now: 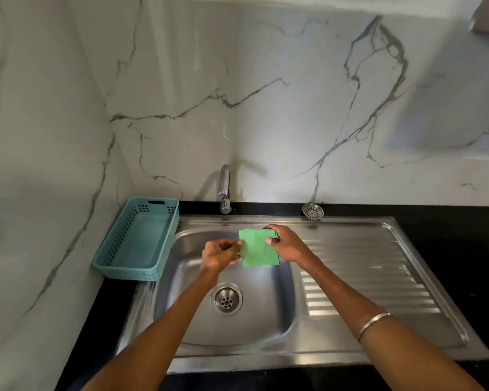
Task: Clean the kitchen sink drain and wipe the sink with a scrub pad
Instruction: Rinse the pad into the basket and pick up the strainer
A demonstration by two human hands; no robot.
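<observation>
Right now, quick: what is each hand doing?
Left hand: pinches the left edge of the green scrub pad.
Right hand: grips the pad's right side, holding it above the sink basin.

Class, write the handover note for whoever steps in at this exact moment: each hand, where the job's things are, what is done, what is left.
Left hand: pinches the left edge of the green scrub pad.
Right hand: grips the pad's right side.
The pad is held in the air above the sink basin, touching no metal.
The drain sits open in the basin floor; the strainer leans at the back wall, right of the tap.
Done: strainer out.
Left: wipe the sink; whether the drain is cleaned cannot be told.
</observation>
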